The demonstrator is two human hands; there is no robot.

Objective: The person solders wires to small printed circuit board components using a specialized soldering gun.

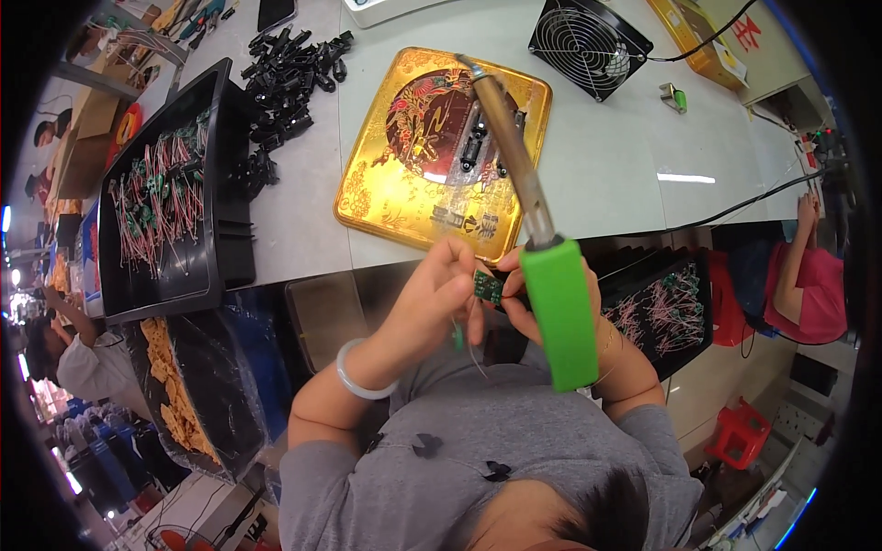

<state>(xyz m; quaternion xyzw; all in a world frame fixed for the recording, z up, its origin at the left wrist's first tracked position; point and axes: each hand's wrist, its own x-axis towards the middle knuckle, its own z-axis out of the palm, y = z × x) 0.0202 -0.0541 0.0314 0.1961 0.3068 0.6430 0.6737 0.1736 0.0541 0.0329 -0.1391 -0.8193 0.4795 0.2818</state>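
My left hand (432, 298), a pale bangle on its wrist, pinches a small green circuit board (488, 286) just off the table's near edge. My right hand (542, 303) meets the board from the other side. It grips a soldering iron (560, 308) by its green handle; the metal shaft slants up and away, its tip over the gold tin tray (386, 197). A thin wire hangs down from the board. A small black fixture (476, 142) lies on the tin, partly behind the shaft.
A black tray of red-wired green boards (156, 197) stands at the left, a heap of black plastic parts (289, 69) behind it. A black fan (588, 37) sits far right. A second tray of wired boards (671, 312) lies below the table. A person in pink (813, 285) works at the right.
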